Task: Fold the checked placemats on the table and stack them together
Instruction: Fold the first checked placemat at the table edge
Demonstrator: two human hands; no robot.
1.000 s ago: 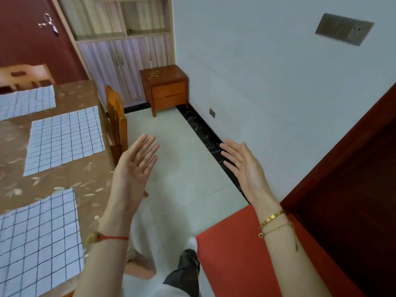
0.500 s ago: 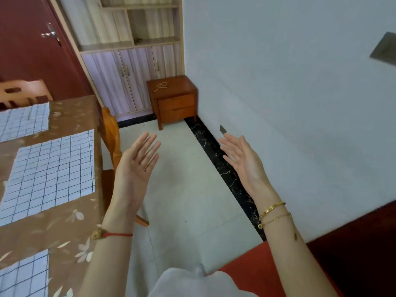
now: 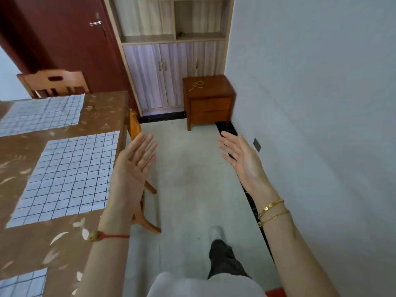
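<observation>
at the far left a table (image 3: 100, 108) with a brown, leaf-patterned cover carries three white placemats with dark checks, all lying flat and unfolded. the far placemat (image 3: 40, 113) lies by the table's far end, in front of a wooden chair back (image 3: 53, 83). the middle placemat (image 3: 64, 176) lies nearer, apart from the far one with bare cover between them. only a corner of the near placemat (image 3: 23, 282) shows at the bottom left edge. behind the table stands a dark red door (image 3: 64, 39) with a metal handle (image 3: 95, 22). a second wooden chair (image 3: 135, 125) is tucked against the table's right side, its legs on the pale floor (image 3: 192, 179).

the left hand (image 3: 132, 168) is raised at the table's right edge, just beside the middle placemat, palm turned up toward the camera, fingers straight and close together, holding nothing. a red cord bracelet (image 3: 111, 235) circles its wrist. beyond it a pale wooden cabinet (image 3: 171, 71) stands at the back of the room, and beside it a small brown nightstand (image 3: 209, 101) with a bit of string (image 3: 197, 85) on top. lower down, a dark trouser leg (image 3: 222, 260) and a light shoe (image 3: 215, 232) show on the floor.

the right hand (image 3: 242, 157) is held out over the floor, apart from the left hand, palm facing inward, fingers straight and slightly spread, empty. two gold bracelets (image 3: 272, 209) sit on its wrist. at the right a grey-white wall (image 3: 321, 103) carries a small dark socket plate (image 3: 257, 145) low down.
</observation>
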